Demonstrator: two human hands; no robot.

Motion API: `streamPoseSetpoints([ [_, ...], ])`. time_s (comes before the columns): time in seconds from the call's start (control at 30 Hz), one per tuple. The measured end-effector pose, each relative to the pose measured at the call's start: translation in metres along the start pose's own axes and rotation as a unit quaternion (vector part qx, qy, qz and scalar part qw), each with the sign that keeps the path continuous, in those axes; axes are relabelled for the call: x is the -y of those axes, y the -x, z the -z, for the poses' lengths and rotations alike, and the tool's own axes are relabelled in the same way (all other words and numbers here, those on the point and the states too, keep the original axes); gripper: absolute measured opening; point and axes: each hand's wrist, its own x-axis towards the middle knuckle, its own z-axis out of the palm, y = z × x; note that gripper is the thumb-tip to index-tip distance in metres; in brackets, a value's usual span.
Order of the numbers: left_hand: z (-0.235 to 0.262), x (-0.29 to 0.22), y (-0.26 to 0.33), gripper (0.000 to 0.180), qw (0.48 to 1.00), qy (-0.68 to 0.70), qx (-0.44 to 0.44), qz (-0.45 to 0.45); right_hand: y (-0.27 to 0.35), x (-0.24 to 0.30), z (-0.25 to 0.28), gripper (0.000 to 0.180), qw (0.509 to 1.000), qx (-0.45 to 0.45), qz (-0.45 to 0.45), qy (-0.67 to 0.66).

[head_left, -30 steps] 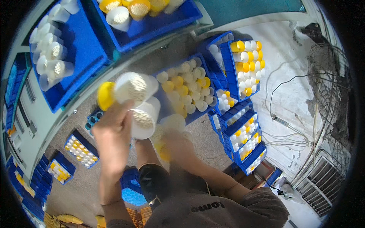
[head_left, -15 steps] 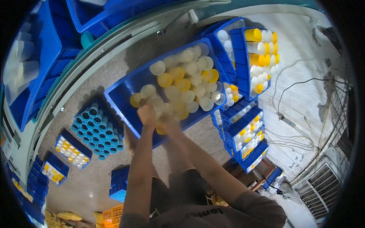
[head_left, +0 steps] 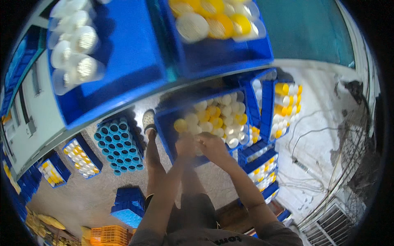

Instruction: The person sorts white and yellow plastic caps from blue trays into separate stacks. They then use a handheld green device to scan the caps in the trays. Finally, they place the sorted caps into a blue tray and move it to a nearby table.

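A blue crate point(head_left: 175, 117) in front of me holds many white and yellow plastic cylinders with ridged round ends, lying on their sides in rows. My left hand point(head_left: 186, 144) is over the crate's near part, against the cylinders; its fingers are smeared by motion. Close beside it, my right hand point(head_left: 212, 147) has curled fingers over the near cylinders; what they hold, if anything, is hidden. A single yellow cylinder point(head_left: 179, 125) lies at the left end of the group. White cylinders point(head_left: 233, 142) fill the crate's right corner.
Ahead, two blue bins point(head_left: 123, 96) with similar cylinders sit on a pale machine edge point(head_left: 143, 92). Stacked blue crates point(head_left: 266, 106) stand at right. Turquoise tubes point(head_left: 117, 141) and smaller filled crates point(head_left: 84, 158) occupy the floor at left. Orange crates point(head_left: 108, 235) lie behind; cables point(head_left: 301, 164) run at right.
The view has tilted toward the machine, so its bins show fully and the crate sits lower. My hands have drawn together at its near side. My left foot now shows.
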Motion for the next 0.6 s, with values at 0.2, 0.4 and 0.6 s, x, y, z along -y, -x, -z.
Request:
streamPoseSetpoints([
  [0.2,0.093,0.022,0.044,0.011,0.998,0.041,0.002,0.047,-0.213,0.198,0.118,0.029,0.899,-0.310,0.307,-0.034],
  [0.4,0.097,0.083,0.070,0.007,0.981,0.106,-0.157,0.047,-0.435,0.277,0.121,0.027,0.910,-0.313,0.264,0.069],
  [0.6,0.083,0.082,0.071,0.008,0.983,0.118,-0.138,-0.007,-0.453,0.266,0.136,0.030,0.895,-0.268,0.322,0.155],
])
